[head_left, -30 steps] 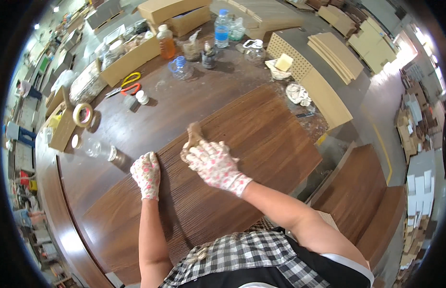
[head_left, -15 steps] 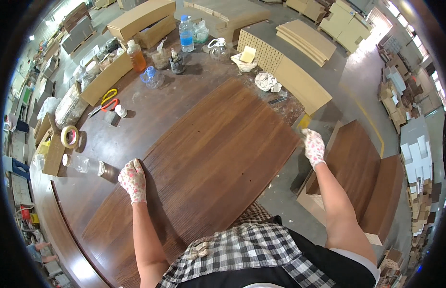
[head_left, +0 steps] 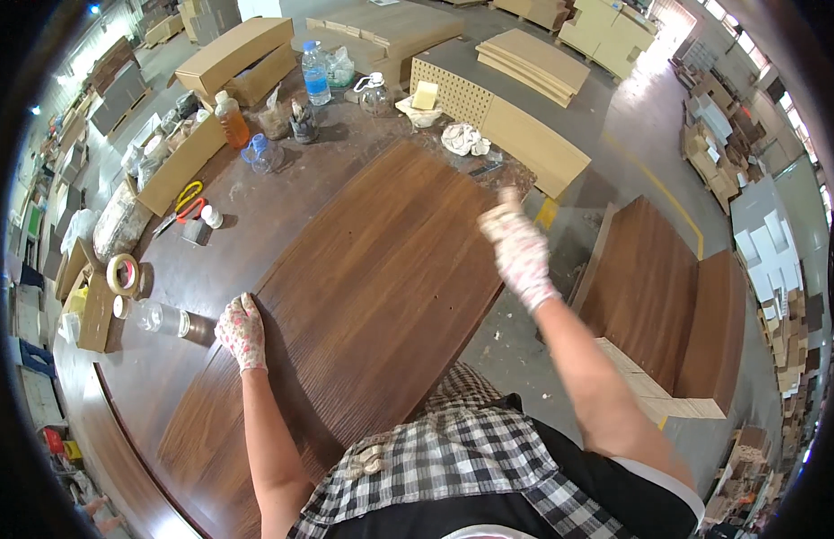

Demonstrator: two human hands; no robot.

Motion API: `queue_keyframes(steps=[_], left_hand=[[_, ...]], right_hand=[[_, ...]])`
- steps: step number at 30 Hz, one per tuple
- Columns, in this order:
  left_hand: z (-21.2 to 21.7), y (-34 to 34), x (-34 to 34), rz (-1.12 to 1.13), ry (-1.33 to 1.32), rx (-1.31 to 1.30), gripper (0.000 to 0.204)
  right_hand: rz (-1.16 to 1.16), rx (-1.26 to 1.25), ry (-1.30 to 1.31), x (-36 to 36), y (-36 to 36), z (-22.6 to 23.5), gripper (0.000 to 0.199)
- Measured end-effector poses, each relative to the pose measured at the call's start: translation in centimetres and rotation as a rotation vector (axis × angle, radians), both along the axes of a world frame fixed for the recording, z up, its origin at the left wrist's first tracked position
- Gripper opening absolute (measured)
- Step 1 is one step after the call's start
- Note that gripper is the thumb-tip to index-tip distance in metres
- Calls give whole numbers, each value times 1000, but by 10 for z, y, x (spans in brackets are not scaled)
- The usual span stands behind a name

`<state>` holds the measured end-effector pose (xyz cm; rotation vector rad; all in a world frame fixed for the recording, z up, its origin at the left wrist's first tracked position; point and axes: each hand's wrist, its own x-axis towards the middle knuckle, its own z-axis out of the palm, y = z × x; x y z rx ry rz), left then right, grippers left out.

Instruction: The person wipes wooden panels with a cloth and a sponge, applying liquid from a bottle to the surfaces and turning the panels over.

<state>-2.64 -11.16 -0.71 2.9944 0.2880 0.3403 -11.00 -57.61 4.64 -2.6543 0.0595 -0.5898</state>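
Observation:
A dark brown wood-grain panel (head_left: 372,260) lies at a slant across the brown worktable. My left hand (head_left: 241,332), in a white glove with pink spots, is curled at the panel's left long edge and holds it there. Over the panel's right edge, near its far corner, is my right hand (head_left: 519,251) in a matching glove. Motion blurs it, but its fingers look closed; what they hold, if anything, I cannot make out. Left of my left hand a clear bottle (head_left: 156,317) lies on its side.
Red-handled scissors (head_left: 185,214), a small white bottle (head_left: 212,216) and a tape roll (head_left: 122,274) are at the left. Bottles, including a blue-labelled water bottle (head_left: 315,76), stand along the back near a crumpled white rag (head_left: 465,139). More brown panels (head_left: 646,287) stand at the right.
My right hand has swung left and up from the panel's right corner. My left hand stays at the panel's left edge. The whole view has shifted slightly.

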Motion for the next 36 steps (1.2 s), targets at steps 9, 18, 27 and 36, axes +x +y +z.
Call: queue_keyframes(steps=[9, 18, 27, 36], left_hand=[[-4, 4, -3, 14, -77, -11, 35], [-13, 8, -7, 6, -102, -22, 31], [-2, 5, -7, 162, -151, -78, 28], [12, -91, 6, -181, -541, -452, 48]], right_hand=[[220, -76, -114, -1, 43, 22, 27], [470, -368, 12, 96, 91, -25, 42], [29, 477, 242, 43, -134, -42, 32], [371, 530, -44, 76, -76, -8, 40]])
